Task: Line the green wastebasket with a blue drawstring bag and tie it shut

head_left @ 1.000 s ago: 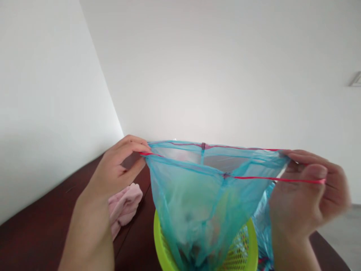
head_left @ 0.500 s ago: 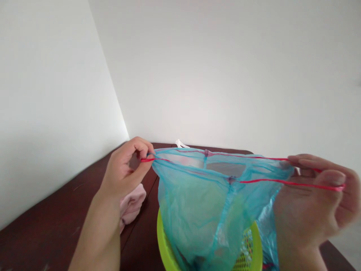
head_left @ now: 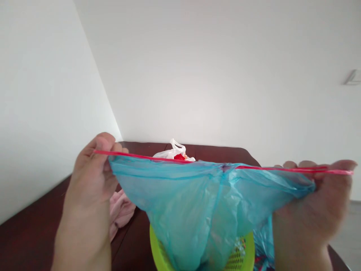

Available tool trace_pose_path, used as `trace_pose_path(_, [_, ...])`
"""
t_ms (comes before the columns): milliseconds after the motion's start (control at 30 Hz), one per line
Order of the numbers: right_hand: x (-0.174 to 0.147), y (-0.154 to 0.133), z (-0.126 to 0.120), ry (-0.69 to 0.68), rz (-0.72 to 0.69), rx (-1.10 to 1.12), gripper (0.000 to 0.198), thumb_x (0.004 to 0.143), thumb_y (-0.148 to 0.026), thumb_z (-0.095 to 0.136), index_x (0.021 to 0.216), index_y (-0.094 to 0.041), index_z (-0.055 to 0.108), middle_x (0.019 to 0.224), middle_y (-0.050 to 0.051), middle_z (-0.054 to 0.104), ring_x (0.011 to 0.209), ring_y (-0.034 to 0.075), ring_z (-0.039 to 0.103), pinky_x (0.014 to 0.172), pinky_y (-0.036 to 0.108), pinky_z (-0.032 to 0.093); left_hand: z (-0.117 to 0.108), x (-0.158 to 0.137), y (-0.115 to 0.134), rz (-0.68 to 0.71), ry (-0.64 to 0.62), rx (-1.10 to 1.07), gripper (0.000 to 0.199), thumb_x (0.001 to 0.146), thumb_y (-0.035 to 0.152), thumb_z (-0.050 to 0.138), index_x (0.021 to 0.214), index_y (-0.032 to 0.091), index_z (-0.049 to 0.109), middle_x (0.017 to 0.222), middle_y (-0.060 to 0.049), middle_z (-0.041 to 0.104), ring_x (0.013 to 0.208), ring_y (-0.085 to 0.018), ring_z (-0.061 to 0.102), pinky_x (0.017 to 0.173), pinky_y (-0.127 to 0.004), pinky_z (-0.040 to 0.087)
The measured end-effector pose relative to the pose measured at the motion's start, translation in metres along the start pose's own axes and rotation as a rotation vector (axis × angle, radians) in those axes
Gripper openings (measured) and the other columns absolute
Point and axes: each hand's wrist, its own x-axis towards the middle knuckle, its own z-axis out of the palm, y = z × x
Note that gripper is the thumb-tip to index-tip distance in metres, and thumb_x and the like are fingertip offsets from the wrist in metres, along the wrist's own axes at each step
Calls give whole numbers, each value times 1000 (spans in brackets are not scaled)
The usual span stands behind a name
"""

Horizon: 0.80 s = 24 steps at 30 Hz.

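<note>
A translucent blue drawstring garbage bag [head_left: 186, 203] is stretched between my hands, its red drawstring [head_left: 132, 155] pulled straight along the top. My left hand [head_left: 97, 165] is closed on the left end of the string, which loops over the thumb. On the other side my right hand [head_left: 318, 199] grips the right end, with the string across its thumb. The bag's lower part hangs inside a lime-green perforated basket [head_left: 248, 252]. What lies at the bottom of the bag is hidden.
A white plastic bag [head_left: 166, 153] with something red in it lies behind, on the dark brown table [head_left: 222, 151]. Pink cloth [head_left: 121, 210] is beside my left forearm. More blue plastic [head_left: 263, 241] lies right of the basket. White walls [head_left: 197, 75] rise behind.
My hands have moved apart, the left one outward to the left. The bag's mouth has gone from a gap to a flat, taut edge. The white bag shows more.
</note>
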Motion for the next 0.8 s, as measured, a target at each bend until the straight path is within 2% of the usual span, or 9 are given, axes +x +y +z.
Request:
trace_pose_path(67, [2,1,-5,-35,106,16,75,90,-70,99,62,-26,45,58,-7,40,47,12,41,47,30,51,-5,2,-5,-50,33,-19,64,88,69,106,86,23,62,60,8,60,48,-11,52,46,-23,50])
trace_pose_path(133, [2,3,-8,-31,157,30,72,86,-75,99,60,-27,52,56,-6,46,47,14,49,48,30,52,-8,2,-10,-57,46,-23,62,87,76,104,100,23,75,65,4,76,49,-15,65,50,-25,58])
trace_pose_path(267, [-6,10,-15,-79,150,-3,74,93,-95,77,69,-26,82,65,6,73,58,27,74,56,43,65,-2,-4,-9,-171,-118,-45,96,95,102,74,140,18,84,90,-13,93,70,-30,86,62,-38,69])
trace_pose_path(367, [-13,14,-21,-398,293,-28,104,93,-111,48,95,-20,99,84,18,86,73,41,85,66,59,72,7,-14,-3,-263,-278,-58,122,96,114,52,166,16,74,117,-22,94,96,-41,91,84,-53,74])
trace_pose_path(467, [-13,16,-23,-678,500,-44,133,79,-126,34,127,-20,98,99,22,90,89,49,87,76,70,72,12,-20,-2,-370,-404,-102,137,89,121,41,174,18,69,117,-24,94,101,-46,91,96,-61,71])
trace_pose_path(567, [-10,14,-19,-721,524,-100,134,75,-128,35,130,-21,94,96,20,89,92,48,86,80,69,72,8,-17,-6,-492,-507,-144,146,81,126,38,172,17,70,103,-22,92,89,-48,90,80,-57,69])
trace_pose_path(667, [-9,6,-13,-688,487,-117,120,79,-124,42,120,-23,94,87,16,85,87,44,84,76,63,72,-3,-8,-12,-597,-587,-102,148,79,127,34,171,16,68,82,-15,87,60,-39,81,52,-40,55])
trace_pose_path(733, [-9,1,-10,-717,510,-102,118,81,-123,43,118,-23,93,89,15,84,81,42,83,68,59,71,-12,-2,-16,-602,-579,-10,131,90,120,38,165,18,72,66,-8,77,41,-26,64,42,-30,40])
trace_pose_path(800, [-11,-1,-8,-741,497,-75,110,84,-120,46,109,-23,94,88,14,83,72,38,80,59,54,67,-16,4,-17,-484,-472,59,91,103,102,57,140,24,82,58,1,65,35,-14,44,39,-24,28])
